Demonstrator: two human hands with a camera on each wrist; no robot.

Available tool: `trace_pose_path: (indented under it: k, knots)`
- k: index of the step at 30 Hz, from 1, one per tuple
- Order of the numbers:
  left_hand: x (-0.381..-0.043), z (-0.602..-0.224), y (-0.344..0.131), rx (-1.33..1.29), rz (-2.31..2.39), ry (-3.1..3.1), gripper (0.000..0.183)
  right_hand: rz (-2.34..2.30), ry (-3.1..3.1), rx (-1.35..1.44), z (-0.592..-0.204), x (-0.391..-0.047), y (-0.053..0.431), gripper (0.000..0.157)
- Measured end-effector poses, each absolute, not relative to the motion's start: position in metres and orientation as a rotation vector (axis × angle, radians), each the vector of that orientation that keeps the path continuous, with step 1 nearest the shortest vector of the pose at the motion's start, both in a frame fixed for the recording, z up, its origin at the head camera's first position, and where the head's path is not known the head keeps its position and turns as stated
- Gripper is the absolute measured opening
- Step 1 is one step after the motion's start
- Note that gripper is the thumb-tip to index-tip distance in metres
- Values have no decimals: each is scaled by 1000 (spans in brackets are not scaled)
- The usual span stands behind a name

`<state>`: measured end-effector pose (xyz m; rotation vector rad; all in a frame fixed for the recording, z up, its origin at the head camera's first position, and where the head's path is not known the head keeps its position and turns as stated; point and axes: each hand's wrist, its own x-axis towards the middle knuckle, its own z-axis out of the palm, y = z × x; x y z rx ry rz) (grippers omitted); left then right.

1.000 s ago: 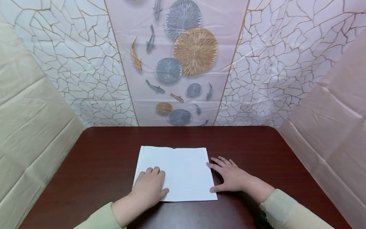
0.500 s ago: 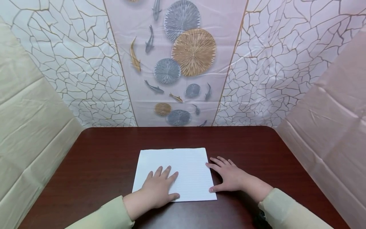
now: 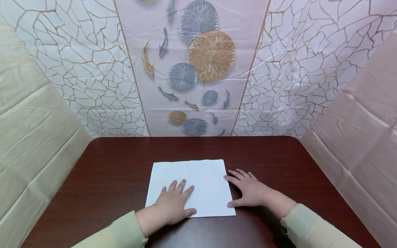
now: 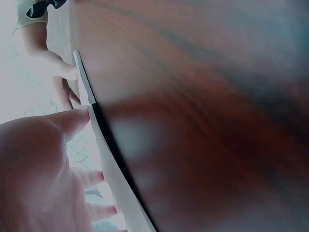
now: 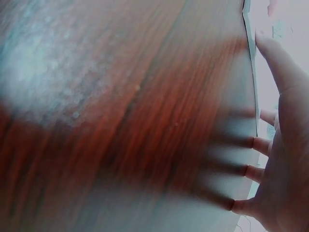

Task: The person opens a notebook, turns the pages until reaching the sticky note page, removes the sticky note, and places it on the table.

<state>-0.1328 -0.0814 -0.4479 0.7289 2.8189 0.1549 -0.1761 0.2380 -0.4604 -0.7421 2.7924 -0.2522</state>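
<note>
An opened notebook (image 3: 207, 187) with lined white pages lies flat on the dark red-brown table. My left hand (image 3: 172, 205) rests on its lower left part, fingers spread and pointing away from me, with the thumb by the near edge. In the left wrist view the notebook's edge (image 4: 116, 176) shows beside the left hand (image 4: 38, 169). At the notebook's right side lies my right hand (image 3: 251, 191). Its thumb and index finger touch the right page's edge, while the other fingertips rest on the table, as the right wrist view also shows the right hand (image 5: 285, 145).
The table (image 3: 108, 172) has a dark wood-grain top with rounded far corners. A patterned cloth (image 3: 192, 96) with fish and round motifs hangs behind it. Beige cloth walls (image 3: 40, 137) stand at both sides. A dark band sits at the right cuff.
My left hand has moved right across the notebook, its fingers going from bent to spread. The left page now lies flatter and shows lines. The right hand stays put.
</note>
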Motion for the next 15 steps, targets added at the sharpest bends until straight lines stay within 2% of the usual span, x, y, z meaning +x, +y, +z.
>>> trace_pose_path:
  k: [15]
  knots:
    - [-131,-448,-81,694,226,2797,77,-260,2784,-771,-460,-175,238,98]
